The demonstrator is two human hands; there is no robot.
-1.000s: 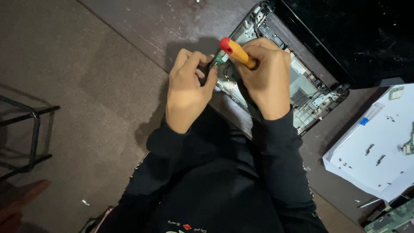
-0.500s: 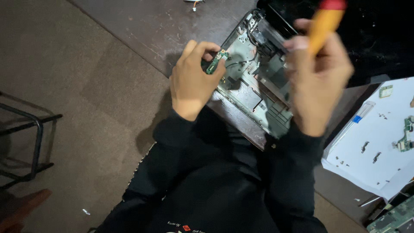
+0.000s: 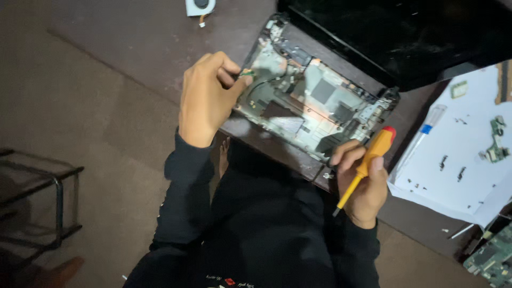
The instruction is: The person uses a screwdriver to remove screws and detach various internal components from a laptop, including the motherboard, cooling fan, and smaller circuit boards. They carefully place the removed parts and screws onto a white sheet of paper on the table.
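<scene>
An opened laptop (image 3: 314, 101) with its bare circuit board lies on a dark table, its black lid (image 3: 405, 37) folded back behind. At the laptop's left edge, my left hand (image 3: 205, 98) pinches a small green part (image 3: 246, 73). My right hand (image 3: 360, 184) holds a yellow screwdriver (image 3: 368, 160) with a red cap near the laptop's front right corner, its tip pointing down toward my lap.
A white sheet (image 3: 458, 154) with several small screws and a small green board lies to the right. A green circuit board (image 3: 493, 258) sits at the lower right corner. A small fan (image 3: 200, 6) lies at the top. A metal frame (image 3: 42, 197) stands at left.
My right hand lifted the screwdriver away from the laptop's left edge, swung it over to the right and brought it down to the front right corner. My left hand stayed put.
</scene>
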